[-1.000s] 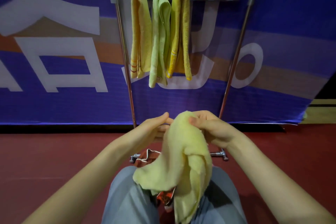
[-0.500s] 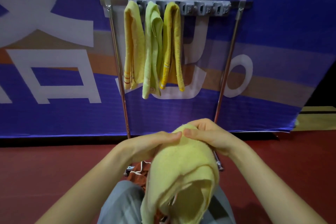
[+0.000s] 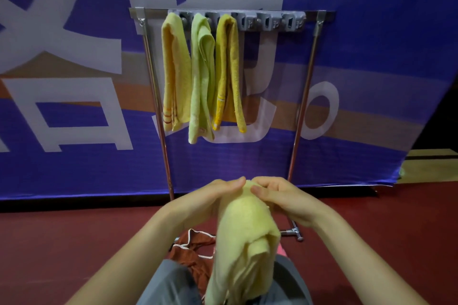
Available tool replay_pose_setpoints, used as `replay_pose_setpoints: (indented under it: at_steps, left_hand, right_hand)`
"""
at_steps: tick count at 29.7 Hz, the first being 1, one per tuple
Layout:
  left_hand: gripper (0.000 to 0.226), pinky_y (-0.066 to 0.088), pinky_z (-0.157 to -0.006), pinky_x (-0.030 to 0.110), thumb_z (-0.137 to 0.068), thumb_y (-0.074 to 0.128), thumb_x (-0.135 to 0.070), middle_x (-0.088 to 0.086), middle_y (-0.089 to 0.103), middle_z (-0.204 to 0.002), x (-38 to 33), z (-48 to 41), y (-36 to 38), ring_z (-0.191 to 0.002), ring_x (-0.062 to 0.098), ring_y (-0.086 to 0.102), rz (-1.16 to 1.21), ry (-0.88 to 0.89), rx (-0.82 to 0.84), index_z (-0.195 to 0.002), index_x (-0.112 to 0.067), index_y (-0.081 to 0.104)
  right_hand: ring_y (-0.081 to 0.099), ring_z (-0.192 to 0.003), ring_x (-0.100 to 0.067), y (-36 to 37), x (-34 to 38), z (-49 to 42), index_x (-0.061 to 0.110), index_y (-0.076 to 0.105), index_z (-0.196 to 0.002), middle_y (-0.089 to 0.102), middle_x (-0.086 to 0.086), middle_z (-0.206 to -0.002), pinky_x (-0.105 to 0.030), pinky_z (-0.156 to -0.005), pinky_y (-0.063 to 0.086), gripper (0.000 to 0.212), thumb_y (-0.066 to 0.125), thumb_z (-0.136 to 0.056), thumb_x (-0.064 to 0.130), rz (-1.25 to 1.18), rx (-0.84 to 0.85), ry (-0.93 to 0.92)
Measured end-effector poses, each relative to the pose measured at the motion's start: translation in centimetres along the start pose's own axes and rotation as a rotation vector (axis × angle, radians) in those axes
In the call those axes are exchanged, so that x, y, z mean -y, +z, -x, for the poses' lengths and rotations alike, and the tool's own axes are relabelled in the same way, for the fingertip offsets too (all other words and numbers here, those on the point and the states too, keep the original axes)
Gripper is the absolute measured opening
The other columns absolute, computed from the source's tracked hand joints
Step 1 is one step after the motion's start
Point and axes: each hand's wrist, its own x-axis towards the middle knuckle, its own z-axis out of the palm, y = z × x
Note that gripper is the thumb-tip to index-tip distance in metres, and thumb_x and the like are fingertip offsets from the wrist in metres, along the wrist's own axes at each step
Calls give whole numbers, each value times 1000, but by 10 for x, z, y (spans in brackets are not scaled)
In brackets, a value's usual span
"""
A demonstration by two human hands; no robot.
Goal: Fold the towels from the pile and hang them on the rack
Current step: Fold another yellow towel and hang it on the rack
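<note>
Both hands, left and right, meet, fingers seemingly pinched.

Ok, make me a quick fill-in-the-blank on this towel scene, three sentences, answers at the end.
1. The rack already holds ____ towels.
2. The middle hanging towel is pale ____.
3. Both the left hand and right hand pinch the top of a pale ____ towel.

Missing words: three; green; yellow

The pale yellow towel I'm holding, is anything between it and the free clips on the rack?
Nothing visible. Both hands, left and right, hold the pale yellow towel below the rack; the three hung towels occupy the left clips, and the free clips lie open above.
</note>
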Motion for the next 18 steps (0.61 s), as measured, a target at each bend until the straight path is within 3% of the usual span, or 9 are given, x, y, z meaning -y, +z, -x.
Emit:
replay_pose_setpoints:
  at_steps: [3,4,6,9,12,15,18]
  left_hand:
    - [44,53,-81,18,-79,45,-46,0,74,-93,-6,-1,-6,-89,11,68,-13,91,43,-94,-14,71]
    - [41,53,-80,18,-80,48,-46,0,74,-90,-9,-4,-6,-87,11,69,5,89,19,-89,-15,73]
    - [38,53,-78,17,-80,52,-47,-1,75,-87,-16,-9,-2,-85,9,69,1,105,-11,-85,-15,73]
    - [43,53,-78,17,-73,44,-50,-4,74,-89,-29,-17,-5,-88,8,68,-18,104,8,-88,-19,71]
    - [44,53,-71,13,-73,41,-51,-8,74,-86,-52,-24,-11,-81,2,68,-7,98,15,-93,-21,67]
    - [41,51,-71,11,-85,42,-46,-2,71,-99,-79,-35,-20,-80,1,66,-19,138,-38,-103,-17,64]
    - [35,51,-67,10,-90,38,-45,-13,73,-74,-110,-47,-31,-71,-5,66,-41,174,-54,-88,-22,65]
  right_hand:
    - [63,-85,-7,-7,1,-2,5,62,-106,69,5,-89,-16,-75,48,63,63,-70,58,11,-43,11]
    - [62,-92,-12,-10,3,-3,8,63,-108,68,0,-97,-20,-80,47,67,65,-66,60,8,-59,19]
    - [59,-94,-15,-15,6,-4,12,65,-107,66,-4,-99,-23,-79,45,60,62,-70,59,-16,-80,41]
    - [64,-85,-9,-23,21,-6,12,65,-102,71,4,-86,-17,-72,48,43,54,-78,46,-101,-89,66]
    - [67,-87,-11,-30,41,-16,12,66,-103,73,-1,-92,-20,-78,51,34,54,-82,35,-162,-116,8]
    - [69,-82,-11,-39,63,-32,12,68,-97,74,-3,-88,-19,-73,53,31,53,-78,31,-228,-173,-71]
    - [69,-85,-15,-51,90,-47,16,70,-95,74,-7,-92,-23,-75,55,28,53,-77,29,-267,-225,-125]
